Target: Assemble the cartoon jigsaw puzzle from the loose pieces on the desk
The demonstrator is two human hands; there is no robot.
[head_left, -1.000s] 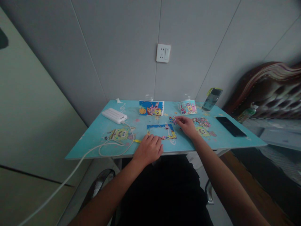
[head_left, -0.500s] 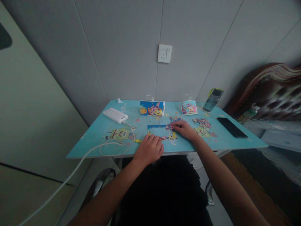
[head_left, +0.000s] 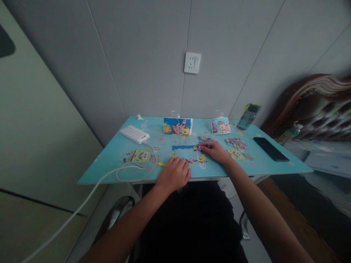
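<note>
On the blue table [head_left: 112,160] ahead of me, a rectangular border of printed pieces [head_left: 179,147] lies flat, bare tabletop showing through its middle. I take the border as my clock centre, twelve toward the wall.

Left hand [head_left: 173,173] at seven o'clock: palm down, fingers bent, tips at the near-left part of the border. I cannot tell whether anything is under them.

Right hand [head_left: 215,150] at three: wrist low, thumb and fingertips drawn together on the border's far-right corner. From my feed I cannot tell if a piece sits between them.

Blue-and-mixed loose pieces [head_left: 203,138] at two o'clock, just past the right fingertips. Larger multicoloured heap [head_left: 235,143] near three, beyond the right hand. Cartoon card [head_left: 177,126] at eleven; smaller card [head_left: 221,126] at two, a tilted bottle [head_left: 248,117] farther out that way. Dark phone [head_left: 271,149] well out at three. White power bank [head_left: 135,134] between nine and ten, white cable [head_left: 120,169] looping past eight.
</note>
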